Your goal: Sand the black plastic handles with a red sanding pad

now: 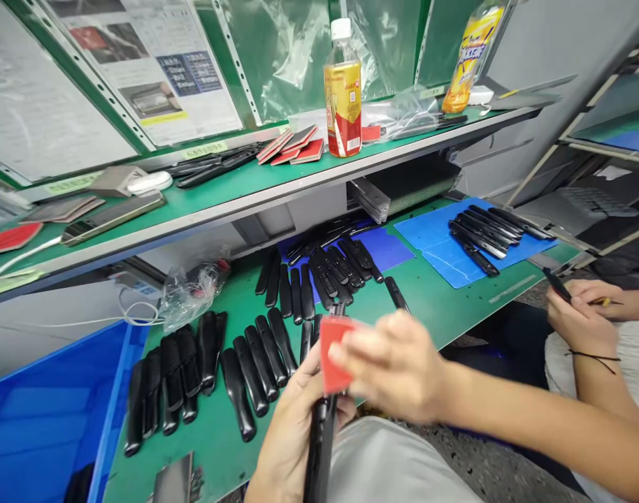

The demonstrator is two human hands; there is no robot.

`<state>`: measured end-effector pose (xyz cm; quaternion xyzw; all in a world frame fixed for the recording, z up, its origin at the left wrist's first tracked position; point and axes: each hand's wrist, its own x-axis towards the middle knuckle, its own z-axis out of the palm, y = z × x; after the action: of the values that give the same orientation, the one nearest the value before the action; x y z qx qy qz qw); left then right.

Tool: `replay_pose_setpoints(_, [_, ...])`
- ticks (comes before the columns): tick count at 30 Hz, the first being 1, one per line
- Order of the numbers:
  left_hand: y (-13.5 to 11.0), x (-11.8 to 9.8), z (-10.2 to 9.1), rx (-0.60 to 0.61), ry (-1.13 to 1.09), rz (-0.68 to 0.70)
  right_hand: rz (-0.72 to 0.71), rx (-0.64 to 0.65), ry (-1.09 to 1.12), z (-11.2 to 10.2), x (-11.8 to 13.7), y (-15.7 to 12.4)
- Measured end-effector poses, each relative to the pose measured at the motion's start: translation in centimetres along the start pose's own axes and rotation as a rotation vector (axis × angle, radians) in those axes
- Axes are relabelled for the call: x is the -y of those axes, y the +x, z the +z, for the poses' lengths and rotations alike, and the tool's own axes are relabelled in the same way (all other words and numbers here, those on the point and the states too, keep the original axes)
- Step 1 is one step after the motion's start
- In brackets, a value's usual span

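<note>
My left hand point(293, 426) is closed around a long black plastic strip point(319, 447) held upright over my lap. My right hand point(398, 367) pinches a red pad point(333, 349) against the strip's upper end. Just beyond my hands, rows of similar black strips point(256, 363) lie on the green bench point(435, 300). More black strips point(335, 269) lie further back on a blue mat.
A blue bin point(47, 412) sits at the left edge. A shelf above holds a yellow-red drink bottle point(343, 105), red pads point(293, 147) and papers. At the right a co-worker's hands point(579, 314) hold a black part, near a blue mat point(456, 251) bearing black strips.
</note>
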<state>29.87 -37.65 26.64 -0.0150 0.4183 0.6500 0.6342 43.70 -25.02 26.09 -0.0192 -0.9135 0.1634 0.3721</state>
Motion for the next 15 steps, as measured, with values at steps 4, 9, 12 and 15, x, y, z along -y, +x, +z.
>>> replay_pose_setpoints(4, [0.9, -1.1, 0.1, -0.006, -0.052, 0.011, -0.242, -0.065, -0.199, -0.4, 0.6, 2.2])
replay_pose_setpoints(9, [3.0, -3.9, 0.2, -0.003, -0.282, 0.189, -0.375, -0.103, 0.150, 1.5, 3.1, 1.1])
replay_pose_setpoints(12, [3.2, -6.1, 0.4, -0.051, -0.308, 0.434, -0.151, -0.190, 0.379, 0.7, 3.3, -1.3])
replay_pose_setpoints(15, [2.7, -7.1, 0.9, 0.065, -0.289, 0.481, 0.510, -0.532, 0.896, -0.5, 2.6, -3.5])
